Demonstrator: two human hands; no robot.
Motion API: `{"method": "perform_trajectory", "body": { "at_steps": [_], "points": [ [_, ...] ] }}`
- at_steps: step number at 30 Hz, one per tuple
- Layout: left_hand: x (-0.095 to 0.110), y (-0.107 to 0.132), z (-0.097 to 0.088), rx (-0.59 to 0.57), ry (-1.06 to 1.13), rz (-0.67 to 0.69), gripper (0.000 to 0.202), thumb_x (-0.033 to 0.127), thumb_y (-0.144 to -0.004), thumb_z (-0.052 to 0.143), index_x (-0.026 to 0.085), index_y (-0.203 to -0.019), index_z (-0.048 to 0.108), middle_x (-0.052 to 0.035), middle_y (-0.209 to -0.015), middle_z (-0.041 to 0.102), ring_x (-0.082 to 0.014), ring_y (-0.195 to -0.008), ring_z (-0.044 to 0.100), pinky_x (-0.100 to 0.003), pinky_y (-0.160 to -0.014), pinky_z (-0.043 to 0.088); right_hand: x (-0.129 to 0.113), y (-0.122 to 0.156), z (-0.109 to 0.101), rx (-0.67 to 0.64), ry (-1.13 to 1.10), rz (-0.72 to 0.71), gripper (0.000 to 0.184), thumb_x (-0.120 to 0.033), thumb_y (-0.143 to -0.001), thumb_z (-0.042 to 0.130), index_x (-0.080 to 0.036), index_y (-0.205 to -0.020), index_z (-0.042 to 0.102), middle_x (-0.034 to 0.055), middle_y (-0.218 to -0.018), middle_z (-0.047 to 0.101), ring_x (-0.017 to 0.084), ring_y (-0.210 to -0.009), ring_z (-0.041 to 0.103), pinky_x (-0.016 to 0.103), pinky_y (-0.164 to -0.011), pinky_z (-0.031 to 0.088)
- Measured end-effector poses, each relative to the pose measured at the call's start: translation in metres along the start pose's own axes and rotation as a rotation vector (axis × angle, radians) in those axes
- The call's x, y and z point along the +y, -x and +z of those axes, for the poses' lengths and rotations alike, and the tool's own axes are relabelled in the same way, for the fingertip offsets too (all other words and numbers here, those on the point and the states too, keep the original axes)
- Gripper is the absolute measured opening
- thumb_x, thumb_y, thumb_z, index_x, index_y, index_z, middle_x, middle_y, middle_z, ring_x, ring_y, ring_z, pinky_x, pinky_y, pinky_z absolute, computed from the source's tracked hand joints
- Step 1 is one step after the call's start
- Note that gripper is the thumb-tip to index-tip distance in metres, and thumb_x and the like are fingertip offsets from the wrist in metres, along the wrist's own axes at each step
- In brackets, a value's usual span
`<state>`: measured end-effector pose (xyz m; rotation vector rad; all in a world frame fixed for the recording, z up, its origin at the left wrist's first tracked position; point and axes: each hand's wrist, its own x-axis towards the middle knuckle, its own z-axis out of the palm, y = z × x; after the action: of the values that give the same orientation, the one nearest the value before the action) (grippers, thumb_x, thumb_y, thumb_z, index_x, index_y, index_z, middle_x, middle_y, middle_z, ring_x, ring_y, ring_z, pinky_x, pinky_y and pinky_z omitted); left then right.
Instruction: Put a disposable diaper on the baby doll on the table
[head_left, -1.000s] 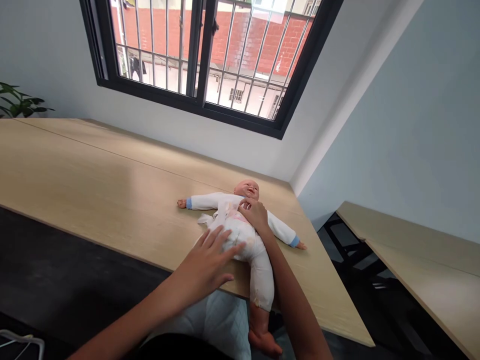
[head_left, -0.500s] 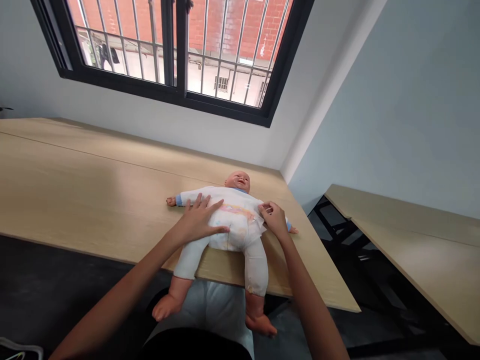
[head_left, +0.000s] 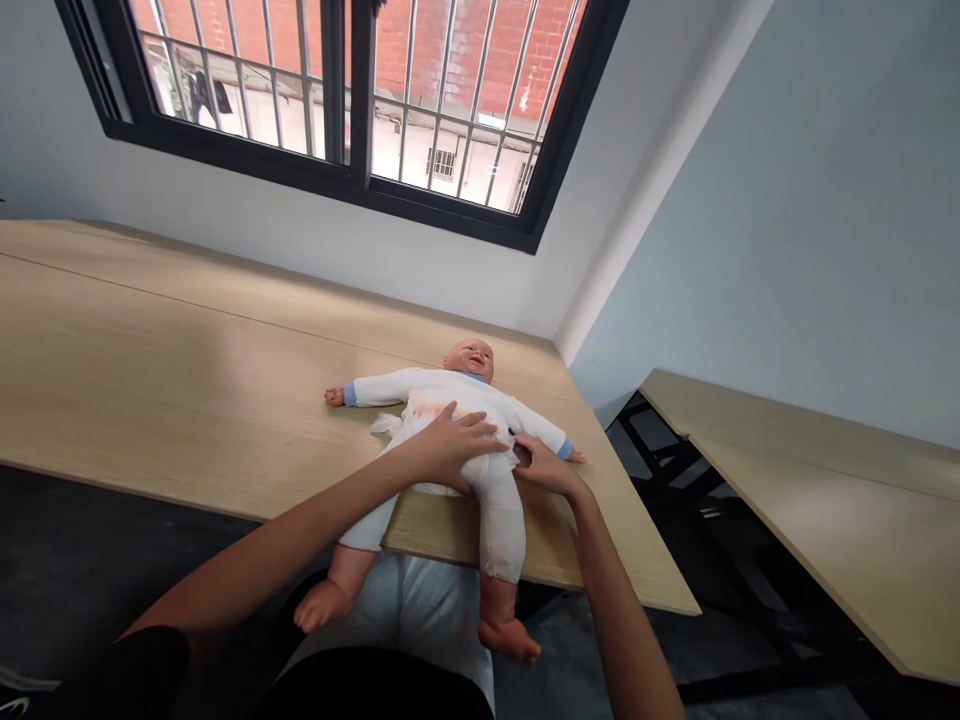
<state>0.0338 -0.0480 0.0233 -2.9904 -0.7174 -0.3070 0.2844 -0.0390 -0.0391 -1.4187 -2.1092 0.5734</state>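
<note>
Baby doll (head_left: 442, 400) lay face-up on the pale wood-grain table (head_left: 210, 330), toward its right end, both vinyl legs hanging past the near edge. Its long-sleeved white suit had blue cuffs. Left hand (head_left: 457, 443) rested across the doll's middle, fingers spread and slightly curved, covering most of the soft white diaper (head_left: 491, 475) and hiding its waistband. Right hand (head_left: 545, 467) lay narrow at the diaper's right edge; fingertips partly hidden, so any grip on the fabric could not be made out. Crumpled papery flap (head_left: 388, 425) stuck out at left.
</note>
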Motion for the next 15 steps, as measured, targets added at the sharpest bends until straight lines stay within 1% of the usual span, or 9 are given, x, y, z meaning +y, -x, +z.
{"method": "perform_trajectory", "body": {
  "at_steps": [2,4,7,10,12,15],
  "points": [
    [-0.005,-0.001,0.001,-0.002,0.021,-0.008,0.071,0.038,-0.069,0.08,0.034,-0.135,0.054,-0.0043,-0.147,0.051,-0.0368,-0.137,0.04,-0.058,-0.115,0.024,-0.002,-0.002,0.004,0.047,0.027,0.006,0.014,-0.019,-0.064,0.059,-0.016,-0.078,0.062,0.0042,-0.083,0.062,0.021,-0.079,0.054,0.031,-0.075,0.044],
    [-0.007,0.001,0.003,-0.004,0.036,-0.02,0.068,0.038,-0.069,0.08,0.033,-0.133,0.056,-0.0046,-0.147,0.05,-0.0361,-0.138,0.039,-0.059,-0.115,0.023,-0.006,-0.004,0.006,0.088,0.022,0.002,0.004,-0.018,-0.066,0.055,-0.017,-0.07,0.058,0.0027,-0.075,0.059,0.018,-0.072,0.051,0.028,-0.068,0.042],
    [-0.009,0.004,0.003,-0.002,0.054,-0.041,0.069,0.038,-0.068,0.08,0.031,-0.133,0.056,-0.0063,-0.148,0.049,-0.0356,-0.139,0.037,-0.059,-0.115,0.023,-0.01,-0.005,0.004,0.131,0.002,-0.016,0.009,-0.018,-0.072,0.051,-0.017,-0.069,0.059,0.0036,-0.076,0.062,0.019,-0.074,0.054,0.028,-0.071,0.042],
    [-0.013,0.008,0.002,0.01,0.074,-0.071,0.071,0.041,-0.068,0.08,0.029,-0.134,0.056,-0.0061,-0.15,0.048,-0.0356,-0.14,0.036,-0.057,-0.116,0.024,-0.013,-0.003,-0.003,0.217,-0.003,-0.007,0.014,-0.026,-0.081,0.053,-0.018,-0.074,0.062,0.0047,-0.083,0.066,0.019,-0.079,0.057,0.029,-0.075,0.042],
    [-0.016,0.011,0.002,0.033,0.088,-0.094,0.07,0.043,-0.07,0.079,0.029,-0.134,0.056,-0.0054,-0.149,0.048,-0.0347,-0.139,0.037,-0.057,-0.116,0.025,-0.014,-0.001,-0.006,0.259,0.019,0.02,0.017,-0.032,-0.085,0.054,-0.019,-0.078,0.062,0.0042,-0.082,0.067,0.019,-0.076,0.057,0.029,-0.072,0.041],
    [-0.023,0.016,0.004,0.07,0.106,-0.122,0.065,0.046,-0.073,0.076,0.028,-0.133,0.056,-0.0046,-0.149,0.049,-0.0322,-0.14,0.037,-0.055,-0.117,0.024,-0.013,0.0,-0.007,0.262,0.061,0.051,0.02,-0.036,-0.087,0.053,-0.019,-0.08,0.062,0.0032,-0.078,0.066,0.018,-0.071,0.056,0.029,-0.069,0.04]
  ]
}}
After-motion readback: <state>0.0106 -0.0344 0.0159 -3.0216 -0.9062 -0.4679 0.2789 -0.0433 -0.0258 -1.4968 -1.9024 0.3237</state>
